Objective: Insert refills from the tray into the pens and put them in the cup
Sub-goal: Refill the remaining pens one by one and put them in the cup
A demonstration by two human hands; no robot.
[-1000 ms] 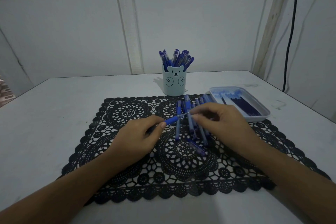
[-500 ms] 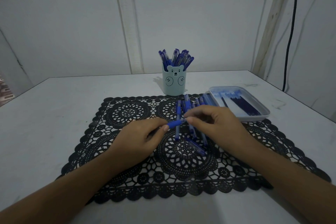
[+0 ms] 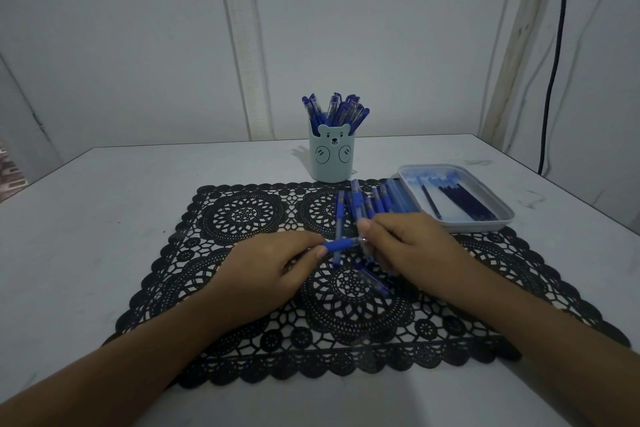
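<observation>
Both hands met over the middle of the black lace mat; the left hand had its fingers curled round the pen, thumb and forefinger gripping the blue rubber sleeve; the right hand pinched the same pen at its other end, where a small silvery tip showed (whether a refill sat inside the barrel could not be told). The pen lay nearly level between the two hands, just above the mat.

Behind the hands a pile of loose pens lay on the far part of the mat, most of them pointing away from the person; one more stray pen lay slantwise on the mat under the right hand. The tray stood at the mat's far right corner, its near edge over the lace; several dark refills lay in it side by side. The cup, pale with a bear's face on it, stood upright on the table just beyond the mat's far edge, near the pile; finished pens stood in it, fanned out above the rim.

A black cable hung down the wall at the right.
</observation>
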